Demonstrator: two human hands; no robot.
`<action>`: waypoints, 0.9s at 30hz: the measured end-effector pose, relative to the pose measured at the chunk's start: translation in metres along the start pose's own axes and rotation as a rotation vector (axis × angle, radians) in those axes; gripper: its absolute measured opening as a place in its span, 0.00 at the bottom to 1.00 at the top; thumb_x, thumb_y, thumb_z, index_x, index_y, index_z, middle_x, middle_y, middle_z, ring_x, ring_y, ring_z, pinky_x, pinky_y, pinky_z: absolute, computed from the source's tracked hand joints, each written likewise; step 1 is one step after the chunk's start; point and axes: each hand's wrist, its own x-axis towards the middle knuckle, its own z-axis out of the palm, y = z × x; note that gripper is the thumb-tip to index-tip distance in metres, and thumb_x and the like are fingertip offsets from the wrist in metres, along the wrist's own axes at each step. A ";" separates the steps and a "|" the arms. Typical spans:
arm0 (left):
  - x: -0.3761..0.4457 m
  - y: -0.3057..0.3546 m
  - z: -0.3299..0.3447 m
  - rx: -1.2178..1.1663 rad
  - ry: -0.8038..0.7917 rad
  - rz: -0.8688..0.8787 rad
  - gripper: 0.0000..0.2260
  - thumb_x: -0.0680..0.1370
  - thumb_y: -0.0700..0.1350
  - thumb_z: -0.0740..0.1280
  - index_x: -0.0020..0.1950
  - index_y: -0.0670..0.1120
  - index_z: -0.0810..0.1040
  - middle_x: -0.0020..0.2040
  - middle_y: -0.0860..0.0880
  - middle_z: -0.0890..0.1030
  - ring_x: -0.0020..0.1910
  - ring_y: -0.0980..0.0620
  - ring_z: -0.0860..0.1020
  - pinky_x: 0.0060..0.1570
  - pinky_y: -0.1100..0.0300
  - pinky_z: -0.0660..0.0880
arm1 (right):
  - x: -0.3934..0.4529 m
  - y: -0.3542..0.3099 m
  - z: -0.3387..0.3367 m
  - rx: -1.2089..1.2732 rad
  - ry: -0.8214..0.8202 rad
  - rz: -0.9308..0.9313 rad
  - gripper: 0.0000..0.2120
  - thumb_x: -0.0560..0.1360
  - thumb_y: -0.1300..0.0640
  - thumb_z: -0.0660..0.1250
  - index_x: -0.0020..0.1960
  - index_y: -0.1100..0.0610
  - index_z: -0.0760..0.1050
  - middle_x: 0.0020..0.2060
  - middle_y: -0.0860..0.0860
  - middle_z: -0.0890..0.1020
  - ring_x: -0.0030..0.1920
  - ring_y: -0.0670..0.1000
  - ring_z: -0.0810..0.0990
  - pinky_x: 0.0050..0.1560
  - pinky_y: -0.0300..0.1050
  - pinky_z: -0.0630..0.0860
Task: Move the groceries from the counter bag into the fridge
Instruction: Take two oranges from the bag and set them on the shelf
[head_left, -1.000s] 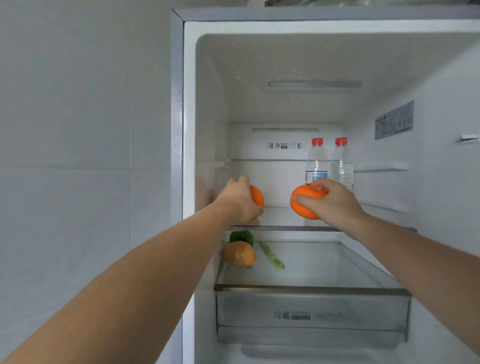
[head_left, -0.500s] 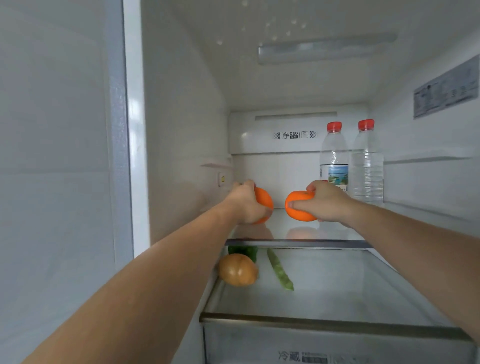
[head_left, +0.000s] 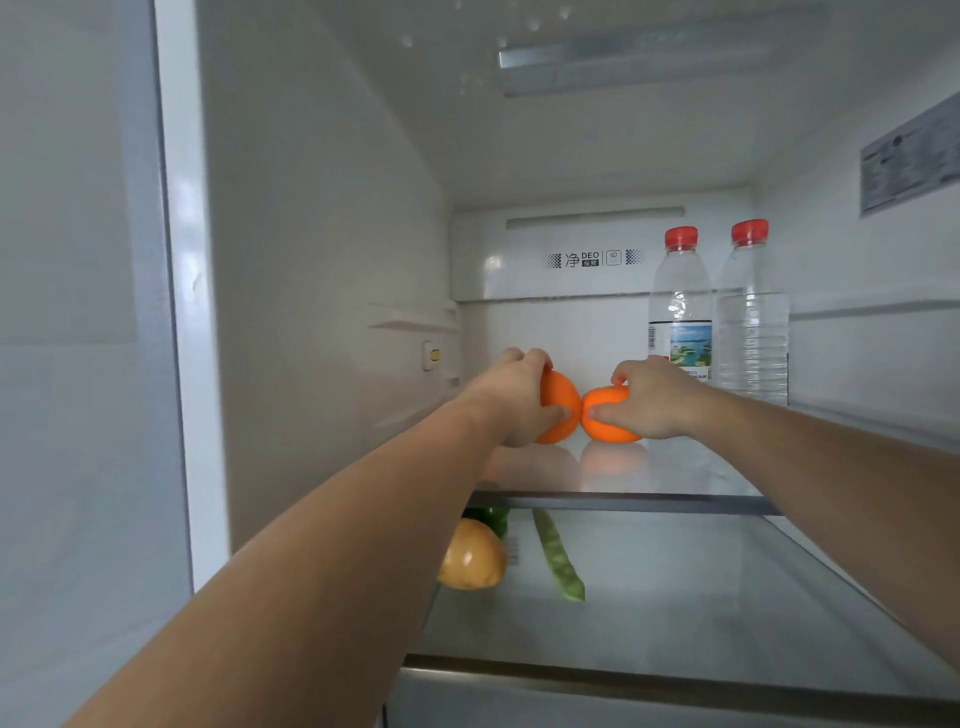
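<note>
Oranges (head_left: 558, 402) gripped in both hands (head_left: 519, 395), touching, on glass shelf (head_left: 675, 475).

orange oranges (head_left: 558, 400), red-capped clear bottles (head_left: 680, 306), green bean (head_left: 558, 564)

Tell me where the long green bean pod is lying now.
In the head view, the long green bean pod lies on the lower glass shelf, left of centre, just right of the round yellow-brown onion.

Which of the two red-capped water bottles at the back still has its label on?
The left bottle, nearest the right hand, carries a printed scenic label. The right bottle beside it is bare ribbed clear plastic.
</note>
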 end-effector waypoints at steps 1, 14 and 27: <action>0.001 0.001 0.000 0.008 0.007 0.006 0.28 0.76 0.53 0.68 0.72 0.47 0.63 0.67 0.45 0.67 0.62 0.43 0.72 0.61 0.49 0.72 | -0.001 0.001 0.000 -0.041 0.017 -0.019 0.29 0.73 0.41 0.67 0.67 0.58 0.69 0.61 0.58 0.72 0.57 0.58 0.75 0.57 0.52 0.75; 0.007 0.000 0.007 0.121 -0.027 -0.027 0.35 0.73 0.49 0.71 0.76 0.49 0.59 0.69 0.46 0.66 0.66 0.41 0.70 0.62 0.44 0.72 | -0.006 0.005 0.001 -0.079 0.052 -0.094 0.23 0.70 0.49 0.70 0.62 0.58 0.72 0.53 0.55 0.78 0.51 0.56 0.77 0.51 0.49 0.77; -0.036 0.006 -0.005 0.048 0.033 -0.048 0.32 0.73 0.53 0.68 0.75 0.54 0.59 0.70 0.46 0.66 0.68 0.40 0.66 0.65 0.44 0.68 | -0.035 0.014 -0.001 -0.022 0.108 -0.104 0.31 0.70 0.44 0.69 0.69 0.53 0.66 0.61 0.56 0.71 0.57 0.58 0.75 0.56 0.56 0.75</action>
